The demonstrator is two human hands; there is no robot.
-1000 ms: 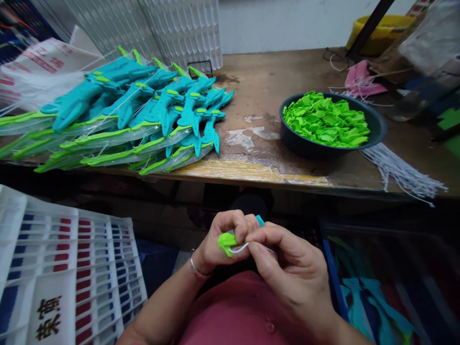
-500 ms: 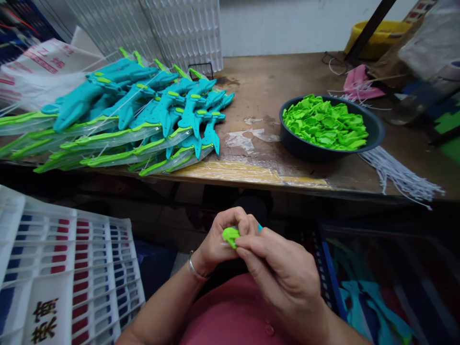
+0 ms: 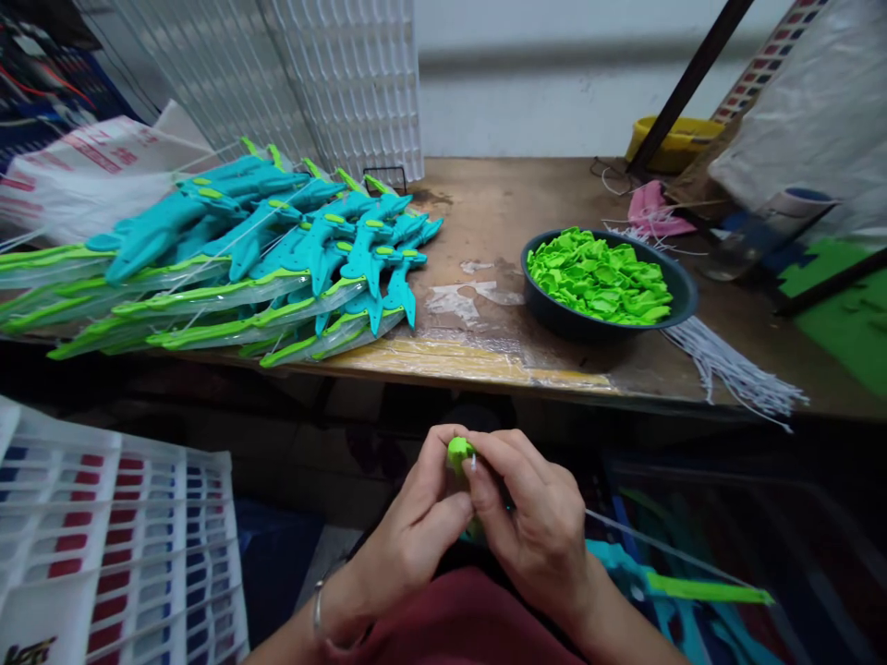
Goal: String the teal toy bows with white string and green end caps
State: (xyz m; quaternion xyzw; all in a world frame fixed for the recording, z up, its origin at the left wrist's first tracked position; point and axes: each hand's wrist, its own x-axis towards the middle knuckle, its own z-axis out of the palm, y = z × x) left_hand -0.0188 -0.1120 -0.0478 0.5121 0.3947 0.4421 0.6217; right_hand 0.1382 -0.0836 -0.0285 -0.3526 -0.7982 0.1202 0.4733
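In front of my lap, my left hand [image 3: 416,540] is closed round the bright green end [image 3: 458,451] of a teal and green toy bow. Thumb and fingers of my right hand [image 3: 540,517] pinch a white string [image 3: 474,461] right against that green end. Past my right forearm the teal body [image 3: 616,560] of the bow shows, with its other green limb [image 3: 713,589] pointing right. The string runs taut from behind my right hand to that limb's tip. The bow's middle part is hidden behind my hands and arm.
Several teal and green toy bows [image 3: 305,235] lie piled on the bench [image 3: 478,199]. A dark bowl [image 3: 683,296] holds small green pieces; white strings [image 3: 741,369] hang beside it. A white crate [image 3: 149,545] stands at lower left, a blue one [image 3: 627,480] at lower right.
My hands have turned and moved closer to my body, and the white string now shows at the green end. The bow's other limb has come into view at right. The view has tilted up.
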